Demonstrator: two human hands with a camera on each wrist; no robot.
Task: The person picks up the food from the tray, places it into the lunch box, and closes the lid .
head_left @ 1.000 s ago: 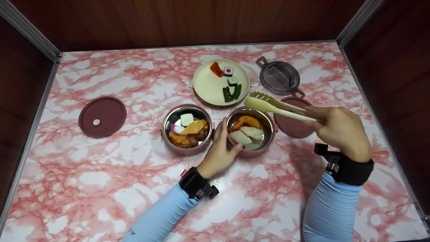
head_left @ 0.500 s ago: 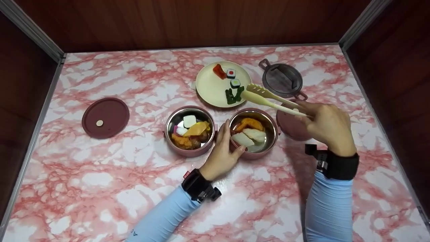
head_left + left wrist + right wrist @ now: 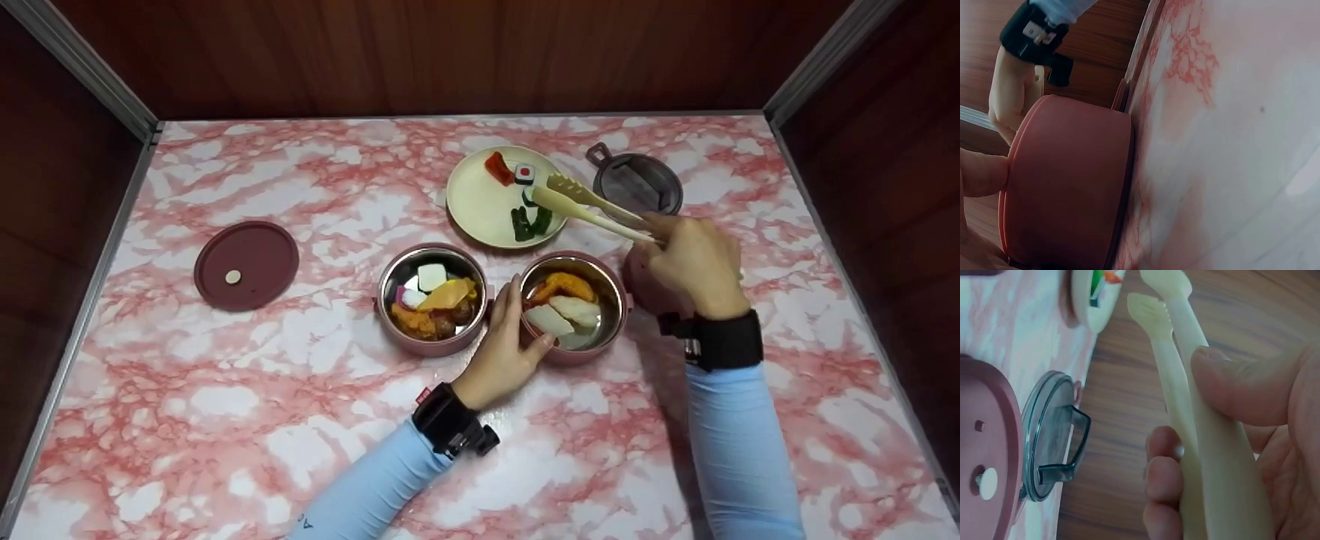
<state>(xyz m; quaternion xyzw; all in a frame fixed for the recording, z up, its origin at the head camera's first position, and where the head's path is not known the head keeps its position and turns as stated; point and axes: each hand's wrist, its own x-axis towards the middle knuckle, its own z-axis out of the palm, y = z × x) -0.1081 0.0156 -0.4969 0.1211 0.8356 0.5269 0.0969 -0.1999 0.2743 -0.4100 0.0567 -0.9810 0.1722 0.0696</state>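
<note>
My left hand (image 3: 501,360) holds the right-hand pink lunch box (image 3: 585,358), fingers along its left side and thumb at the front rim. Inside it lie an orange curved piece (image 3: 568,286) and pale dumpling-like pieces (image 3: 551,321). My right hand (image 3: 697,262) grips cream tongs (image 3: 1216,461), thumb on one arm and fingers round the other. The tong tips are apart over the right of a cream plate (image 3: 476,217). On it are a red piece (image 3: 499,169), a sushi roll (image 3: 525,174), another roll partly hidden by the tongs, and green pieces (image 3: 540,223).
A second pink lunch box (image 3: 429,348) with mixed toy food stands to the left. A dark red lid (image 3: 247,289) lies at far left; another lid (image 3: 994,410) is under my right hand. Behind that sits a small pot with a see-through lid (image 3: 637,184).
My right hand has moved left and a little away from me, bringing the tongs from above the right lunch box to over the plate. The left hand keeps its hold on the lunch box.
</note>
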